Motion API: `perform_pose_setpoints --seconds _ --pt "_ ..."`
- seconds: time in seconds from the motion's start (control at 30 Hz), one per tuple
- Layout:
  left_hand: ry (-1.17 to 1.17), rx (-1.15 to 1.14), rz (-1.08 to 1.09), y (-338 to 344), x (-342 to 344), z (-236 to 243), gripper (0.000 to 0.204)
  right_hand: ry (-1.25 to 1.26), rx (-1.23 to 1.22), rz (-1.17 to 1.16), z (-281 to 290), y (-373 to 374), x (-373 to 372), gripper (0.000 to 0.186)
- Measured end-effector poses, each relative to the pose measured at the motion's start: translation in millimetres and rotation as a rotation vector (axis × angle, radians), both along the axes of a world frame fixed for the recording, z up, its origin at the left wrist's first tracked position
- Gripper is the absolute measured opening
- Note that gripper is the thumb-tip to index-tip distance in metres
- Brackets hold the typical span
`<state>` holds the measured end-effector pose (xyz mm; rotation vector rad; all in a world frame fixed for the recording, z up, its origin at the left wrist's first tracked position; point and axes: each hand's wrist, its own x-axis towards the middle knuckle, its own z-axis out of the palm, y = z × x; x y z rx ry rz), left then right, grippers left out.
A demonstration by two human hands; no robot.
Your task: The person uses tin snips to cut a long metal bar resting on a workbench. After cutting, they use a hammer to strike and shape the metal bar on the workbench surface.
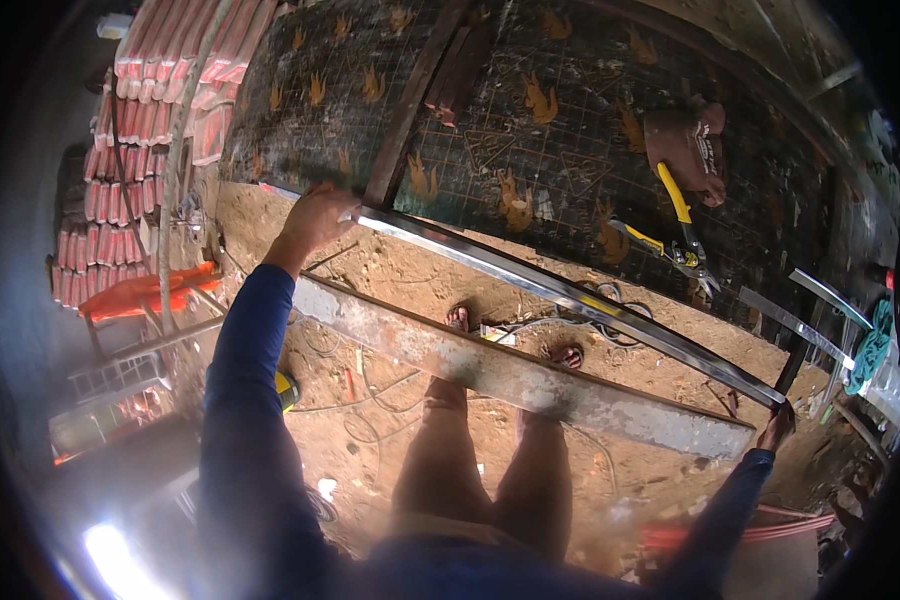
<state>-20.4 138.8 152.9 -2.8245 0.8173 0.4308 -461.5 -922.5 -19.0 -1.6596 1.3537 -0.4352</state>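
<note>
A long, shiny metal channel (560, 297) slants across the front edge of the dark panel table, from upper left to lower right. My left hand (318, 220) is closed on its left end, with the fingertips partly hidden over the edge. At the far right end my right hand (776, 428) grips the channel, its fingers small and shadowed. Beyond the channel, tin snips (684, 255) with yellow handles lie on the table. A crumpled brown cloth item (685, 148) with pale print rests beside them.
A worn plank (510, 365) runs between me and the channel, above my legs. Cables (610, 305) lie on the dirt floor. Red bundles (120, 190) are stacked at left. Metal strips (800, 325) and green cord (875, 345) are at right. Wood (460, 75) lies on the table (310, 130).
</note>
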Motion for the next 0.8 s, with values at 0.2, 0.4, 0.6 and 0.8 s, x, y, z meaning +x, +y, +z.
perform_pose_setpoints --seconds 0.2,0.4,0.6,0.8 --pt "-0.023 0.109 -0.069 -11 13 26 0.027 -0.005 0.018 -0.024 -48 -9 -21 0.028" --pt "-0.069 -0.128 -0.192 11 9 -27 0.032 0.237 -0.541 0.801 -44 -69 -65 0.032" --pt "0.077 0.099 0.077 74 11 -33 0.053 0.032 -0.133 0.353 -27 50 3 0.034" --pt "0.126 -0.128 0.044 70 17 -80 0.058 0.054 -0.007 -0.077 72 66 36 0.030"
